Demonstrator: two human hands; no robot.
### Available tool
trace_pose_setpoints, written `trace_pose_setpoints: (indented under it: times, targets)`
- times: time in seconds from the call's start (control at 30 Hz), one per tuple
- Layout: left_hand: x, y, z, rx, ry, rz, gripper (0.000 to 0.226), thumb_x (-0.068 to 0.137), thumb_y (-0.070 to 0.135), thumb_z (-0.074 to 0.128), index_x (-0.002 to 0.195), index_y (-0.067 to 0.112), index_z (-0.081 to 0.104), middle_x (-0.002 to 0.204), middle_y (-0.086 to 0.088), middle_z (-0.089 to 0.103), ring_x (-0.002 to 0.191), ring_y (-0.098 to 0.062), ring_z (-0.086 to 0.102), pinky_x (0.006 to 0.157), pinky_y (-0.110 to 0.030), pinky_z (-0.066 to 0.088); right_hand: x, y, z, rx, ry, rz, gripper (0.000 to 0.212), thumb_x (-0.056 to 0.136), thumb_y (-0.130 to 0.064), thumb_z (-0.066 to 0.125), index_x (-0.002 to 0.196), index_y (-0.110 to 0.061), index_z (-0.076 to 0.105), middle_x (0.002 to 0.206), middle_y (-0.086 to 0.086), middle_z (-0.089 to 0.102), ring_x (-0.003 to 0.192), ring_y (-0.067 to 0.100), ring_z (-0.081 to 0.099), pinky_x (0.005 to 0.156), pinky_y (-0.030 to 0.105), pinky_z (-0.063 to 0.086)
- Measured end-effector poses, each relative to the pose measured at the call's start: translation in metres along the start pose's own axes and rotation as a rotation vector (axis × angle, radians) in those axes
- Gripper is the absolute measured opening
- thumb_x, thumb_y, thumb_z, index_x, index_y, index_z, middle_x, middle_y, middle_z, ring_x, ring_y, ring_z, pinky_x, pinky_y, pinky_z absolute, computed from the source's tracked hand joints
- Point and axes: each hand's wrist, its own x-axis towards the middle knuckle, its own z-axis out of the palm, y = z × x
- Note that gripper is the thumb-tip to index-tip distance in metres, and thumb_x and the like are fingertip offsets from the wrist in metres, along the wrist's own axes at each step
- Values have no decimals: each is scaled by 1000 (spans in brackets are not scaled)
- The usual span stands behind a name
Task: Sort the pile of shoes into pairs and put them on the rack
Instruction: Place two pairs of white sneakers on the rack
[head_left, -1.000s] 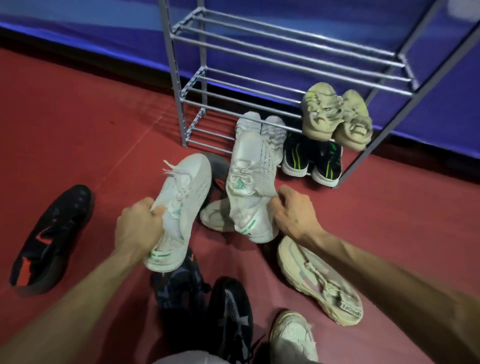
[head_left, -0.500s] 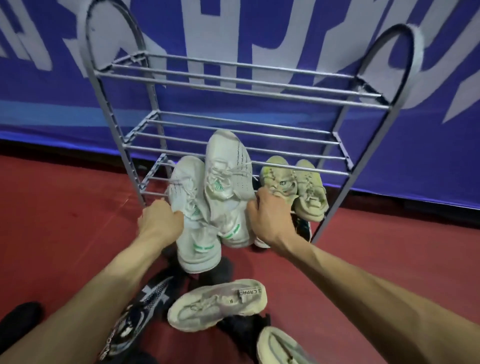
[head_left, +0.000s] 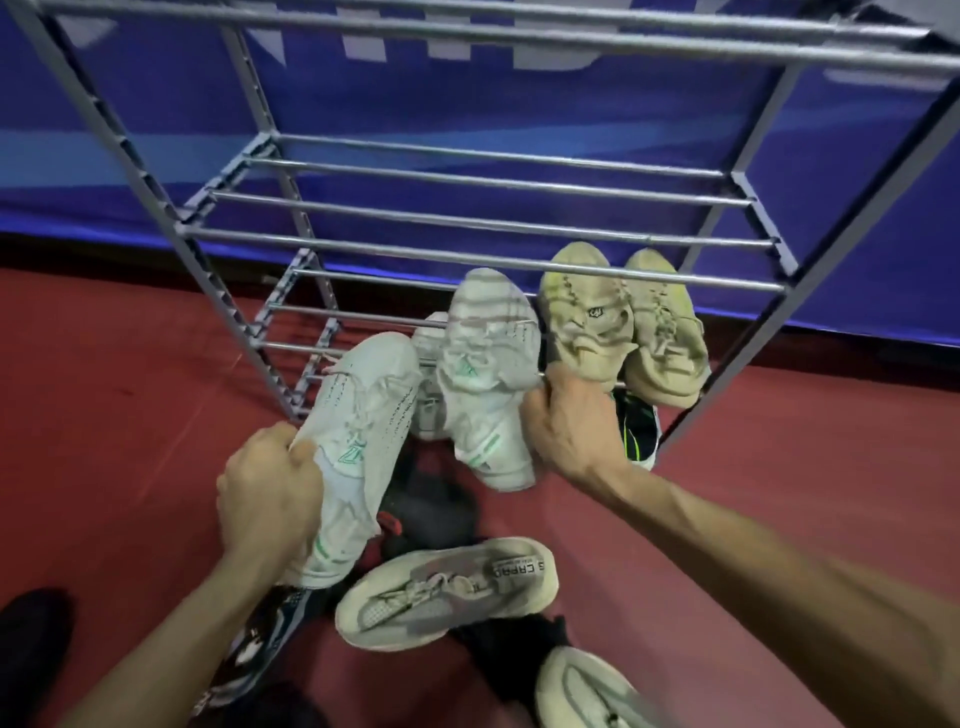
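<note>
From the head view, I am closer to the rack (head_left: 483, 257) than half a second ago: its bars now fill the top of the picture and the arched ends have gone out of sight. Both white shoes have come further forward and up, toes toward the lower shelf.

My left hand (head_left: 267, 496) has its grip curled tight round the heel end of the left white shoe (head_left: 358, 431), fingers wrapped over the collar, thumb side toward me. That shoe tilts with its toe up against the front bar on the left part of the rack, its heel hanging over the floor (head_left: 104, 415).

My right hand (head_left: 569, 423) grips the right white shoe (head_left: 485, 384) from its right side, fingers curled behind it so I cannot see the tips. This shoe's toe lies over the shelf bars, just beside the tan pair (head_left: 623, 325) already sitting on the right of that shelf. The two white shoes are side by side, nearly touching.

Under the tan pair a black shoe with green stripes (head_left: 638, 428) shows behind my right wrist. On the floor near me lie a beige shoe (head_left: 447, 592) on its side, a black and white patterned shoe (head_left: 260, 639) under my left forearm, a pale shoe (head_left: 587, 691) at the bottom edge and a black shoe (head_left: 31, 639) at the far left.
</note>
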Motion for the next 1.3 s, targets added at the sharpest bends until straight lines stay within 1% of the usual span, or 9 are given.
trace_pose_setpoints:
  times: [0.1, 0.2, 0.37, 0.47, 0.63, 0.73, 0.87, 1.13, 1.3]
  targets:
    - [6, 7, -9, -63, 20, 59, 35, 90, 13, 50, 59, 12, 35, 58, -6, 44, 61, -32, 45, 61, -37, 33, 38, -9, 2, -62, 16, 66, 25, 91, -21, 44, 92, 0, 57, 97, 28, 65, 90, 42, 61, 67, 36, 39]
    - [27, 30, -10, -130, 23, 32, 30, 92, 18, 49, 64, 7, 46, 66, -16, 56, 71, -40, 56, 64, -39, 39, 68, -13, -1, -75, 53, 146, 27, 89, -16, 46, 99, 6, 59, 104, 30, 65, 97, 44, 61, 74, 39, 47]
    - [70, 79, 10, -102, 4, 25, 24, 93, 20, 47, 95, 3, 64, 104, -28, 65, 102, -48, 56, 79, -42, 42, 95, -11, 7, -242, 61, 150, 27, 90, -4, 43, 104, 6, 63, 104, 19, 67, 96, 34, 65, 55, 27, 35]
    - [92, 103, 27, -135, 4, -25, 27, 92, 20, 47, 103, 4, 66, 112, -27, 64, 107, -47, 55, 83, -42, 42, 100, -6, 9, -207, 119, 143, 24, 90, -1, 44, 110, 6, 56, 105, 21, 64, 97, 36, 64, 65, 30, 44]
    - [135, 132, 50, -243, 5, -106, 29, 90, 17, 49, 103, -2, 66, 114, -26, 65, 110, -41, 59, 92, -39, 46, 109, 1, 16, -244, 112, 56, 16, 90, -7, 45, 99, -3, 58, 85, 12, 60, 94, 31, 63, 64, 28, 31]
    - [140, 134, 62, -260, -76, -79, 31, 90, 21, 52, 105, -4, 63, 116, -25, 64, 112, -38, 59, 99, -38, 46, 111, 4, 22, -227, 123, 69, 21, 88, -6, 45, 102, 0, 59, 80, 11, 53, 86, 28, 62, 63, 26, 30]
    - [132, 119, 67, -234, -166, -189, 31, 86, 20, 56, 111, 4, 67, 125, -19, 62, 117, -37, 56, 98, -34, 43, 101, 0, 17, -204, 143, 40, 21, 86, -1, 46, 101, 3, 60, 94, 19, 66, 87, 34, 64, 62, 29, 35]
    - [127, 104, 53, -323, -162, -132, 27, 83, 11, 56, 105, 15, 72, 115, -10, 69, 113, -26, 60, 98, -27, 46, 79, -13, 18, -113, 135, -51, 25, 82, 3, 41, 104, 5, 53, 87, 22, 65, 75, 37, 61, 60, 31, 32]
    - [118, 92, 44, -262, -19, -99, 36, 86, 1, 45, 110, 7, 71, 115, -18, 68, 113, -32, 58, 100, -23, 40, 80, -6, 12, -62, 65, -46, 22, 80, 2, 41, 96, 2, 55, 90, 24, 64, 74, 37, 58, 60, 31, 32]
